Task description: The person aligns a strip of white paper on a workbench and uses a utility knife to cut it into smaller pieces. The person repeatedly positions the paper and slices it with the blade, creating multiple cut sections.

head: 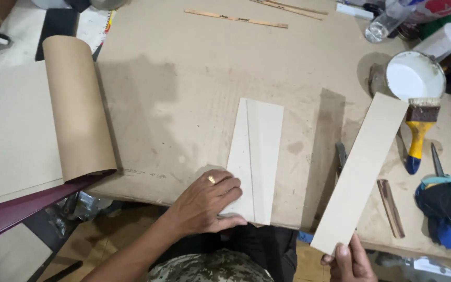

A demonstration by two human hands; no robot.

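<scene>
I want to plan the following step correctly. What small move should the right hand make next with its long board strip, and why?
Probably bring the board strip leftward and lay it beside the folded sheet. The right hand holds the strip by its near end, tilted, its far end by the glue tub, while the left hand presses the sheet's near corner flat, seemingly steadying it.

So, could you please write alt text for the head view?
The left hand presses a folded pale card flat on a brown work board, while the right hand holds a long card strip. A glue tub and brush are to the right.
</scene>
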